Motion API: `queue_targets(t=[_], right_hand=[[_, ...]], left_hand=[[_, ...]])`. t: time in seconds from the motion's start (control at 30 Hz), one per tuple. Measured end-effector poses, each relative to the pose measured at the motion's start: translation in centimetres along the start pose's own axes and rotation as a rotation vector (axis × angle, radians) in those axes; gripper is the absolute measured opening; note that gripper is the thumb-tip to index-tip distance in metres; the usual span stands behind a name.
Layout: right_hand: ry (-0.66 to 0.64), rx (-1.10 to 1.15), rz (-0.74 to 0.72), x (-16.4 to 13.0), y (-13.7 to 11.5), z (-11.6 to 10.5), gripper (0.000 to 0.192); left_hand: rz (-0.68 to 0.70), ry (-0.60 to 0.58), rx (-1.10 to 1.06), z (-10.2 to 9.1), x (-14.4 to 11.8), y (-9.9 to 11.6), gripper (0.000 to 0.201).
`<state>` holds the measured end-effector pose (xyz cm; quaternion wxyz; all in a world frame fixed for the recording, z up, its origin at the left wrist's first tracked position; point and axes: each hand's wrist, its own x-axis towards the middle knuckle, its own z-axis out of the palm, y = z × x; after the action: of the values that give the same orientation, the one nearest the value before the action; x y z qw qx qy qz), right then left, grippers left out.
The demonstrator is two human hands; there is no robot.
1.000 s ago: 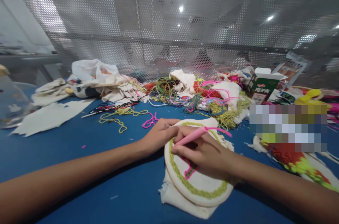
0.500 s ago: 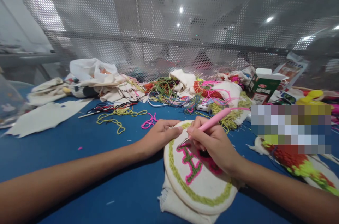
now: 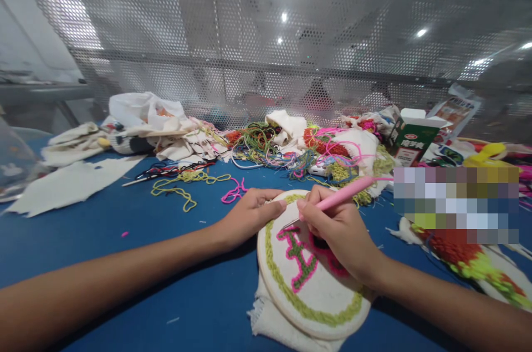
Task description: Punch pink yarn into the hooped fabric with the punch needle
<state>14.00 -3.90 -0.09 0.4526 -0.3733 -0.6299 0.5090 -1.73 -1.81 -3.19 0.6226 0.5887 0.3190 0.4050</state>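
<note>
The right hand (image 3: 338, 233) is closed on a pink pen-like tool (image 3: 347, 194), gripped between thumb and fingers and slanting up to the right. Its thin metal tip (image 3: 290, 224) points at the upper left end of a pink-edged green motif (image 3: 301, 260); whether it pierces the cloth cannot be told. Pink yarn (image 3: 384, 178) trails from the tool's far end. The left hand (image 3: 253, 213) lies at the far left edge of a round hoop (image 3: 260, 255), thumb over the rim; its hidden underside leaves unclear whether it grips. The two hands are near each other but apart.

The hoop is on the blue table (image 3: 124, 269), just right of the middle on the near side. Its cream cloth (image 3: 332, 291) bears a yellow-green border (image 3: 272, 263), and a second motif shows partly beneath the right hand. A frayed cloth edge (image 3: 268, 316) sticks out at the near side.

Beyond the left hand lie loose pink yarn (image 3: 242, 188) and yellow-green yarn. Farther left is a flat pale cloth piece (image 3: 70, 185). To the right sits a red and yellow-green tufted piece (image 3: 455, 249). Tangled yarns and a green box (image 3: 413, 138) line the far side, before a perforated screen (image 3: 249, 36).
</note>
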Motion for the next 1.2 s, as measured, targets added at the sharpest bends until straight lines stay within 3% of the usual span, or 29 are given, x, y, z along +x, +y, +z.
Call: queue_targets(t=[0.23, 0.4, 0.57, 0.63, 0.73, 0.8, 0.93, 1.2], right_hand=[[-0.005, 0.008, 0.013, -0.10, 0.23, 0.04, 0.030], [-0.139, -0.132, 0.059, 0.01, 0.22, -0.05, 0.026], [-0.360, -0.469, -0.209, 0.24, -0.01, -0.03, 0.018], [-0.341, -0.465, -0.192, 0.18, -0.05, 0.02, 0.020], [-0.235, -0.260, 0.047, 0.10, -0.02, -0.02, 0.023], [-0.144, -0.124, 0.114, 0.17, 0.03, -0.15, 0.025], [-0.037, 0.012, 0.047, 0.53, 0.05, -0.39, 0.029], [-0.058, 0.033, 0.015, 0.48, -0.03, -0.36, 0.029]], left_hand=[[0.006, 0.020, 0.034, -0.04, -0.02, 0.03, 0.029], [0.035, 0.015, 0.099, 0.16, 0.05, 0.30, 0.024], [0.110, 0.022, 0.197, 0.22, 0.01, 0.54, 0.021], [0.115, 0.015, 0.189, 0.19, -0.02, 0.54, 0.022], [0.059, 0.008, 0.129, 0.19, -0.07, 0.48, 0.025], [0.016, 0.010, 0.076, 0.25, -0.11, 0.43, 0.026], [0.001, 0.003, 0.002, 0.40, -0.20, 0.41, 0.030], [0.010, -0.001, 0.021, 0.41, -0.26, 0.46, 0.029]])
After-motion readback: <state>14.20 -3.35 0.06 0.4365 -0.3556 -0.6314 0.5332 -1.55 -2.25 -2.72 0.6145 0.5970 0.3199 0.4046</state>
